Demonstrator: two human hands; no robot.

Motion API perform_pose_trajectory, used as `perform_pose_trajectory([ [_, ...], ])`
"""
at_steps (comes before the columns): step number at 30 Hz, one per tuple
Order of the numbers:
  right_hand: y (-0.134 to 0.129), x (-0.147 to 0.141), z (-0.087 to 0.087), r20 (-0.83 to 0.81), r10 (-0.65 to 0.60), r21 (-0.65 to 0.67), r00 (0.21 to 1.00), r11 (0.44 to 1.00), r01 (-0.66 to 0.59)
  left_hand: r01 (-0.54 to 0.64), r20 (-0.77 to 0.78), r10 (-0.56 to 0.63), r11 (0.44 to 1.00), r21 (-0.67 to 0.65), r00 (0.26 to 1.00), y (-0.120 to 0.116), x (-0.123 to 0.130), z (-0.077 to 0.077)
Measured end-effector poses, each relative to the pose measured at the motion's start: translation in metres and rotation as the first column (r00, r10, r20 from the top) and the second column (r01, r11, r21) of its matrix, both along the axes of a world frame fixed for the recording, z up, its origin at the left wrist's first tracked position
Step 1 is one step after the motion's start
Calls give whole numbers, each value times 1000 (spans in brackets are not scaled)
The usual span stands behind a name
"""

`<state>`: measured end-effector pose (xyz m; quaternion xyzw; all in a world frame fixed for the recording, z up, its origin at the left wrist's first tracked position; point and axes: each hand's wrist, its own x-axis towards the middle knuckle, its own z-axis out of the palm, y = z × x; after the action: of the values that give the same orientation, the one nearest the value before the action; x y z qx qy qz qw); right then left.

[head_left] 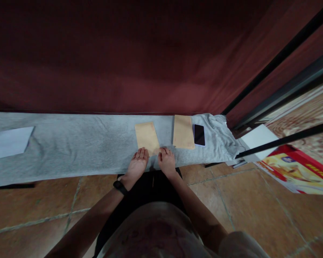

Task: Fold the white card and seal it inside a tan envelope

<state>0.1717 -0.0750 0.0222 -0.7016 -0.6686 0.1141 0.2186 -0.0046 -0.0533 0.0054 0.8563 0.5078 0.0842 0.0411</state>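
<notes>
A tan paper envelope [146, 136] lies slightly turned on the grey cloth in front of me. My left hand [139, 162] rests at its near left corner, fingers stretched out together and the palm partly turned up. At the near right corner is my right hand [167, 161], its fingers curled in and the thumb side touching the paper. The fingertips of that hand are only partly visible. To the right lie more tan envelopes [183, 132], apparently a small stack, with a dark-screened phone [199, 135] right beside them.
The long narrow surface is covered by grey cloth [70, 143], bunched at its right end. White paper [10, 141] lies at the far left. Dark red fabric [150, 89] hangs behind. On the right are black metal bars [280, 61], a white box [260, 141] and a red-yellow carton [298, 168].
</notes>
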Motion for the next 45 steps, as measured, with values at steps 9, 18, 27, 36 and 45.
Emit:
perform_pose_trajectory([
  [9,43,-2,3,-359,-221,-170,907,971,169,68,-72,-69,998,-12,995,9,4,24],
  [18,44,33,10,-890,-109,-13,442,976,216,29,27,-30,998,51,999,6,27,43],
  [27,49,145,16,-738,-275,85,616,868,489,178,301,-149,981,-72,942,52,132,49],
  [36,27,178,10,-49,-486,194,873,852,486,273,154,-260,959,-72,953,54,154,14],
  [45,59,246,16,-236,-590,-93,772,804,587,258,140,-243,960,-105,960,50,165,16],
])
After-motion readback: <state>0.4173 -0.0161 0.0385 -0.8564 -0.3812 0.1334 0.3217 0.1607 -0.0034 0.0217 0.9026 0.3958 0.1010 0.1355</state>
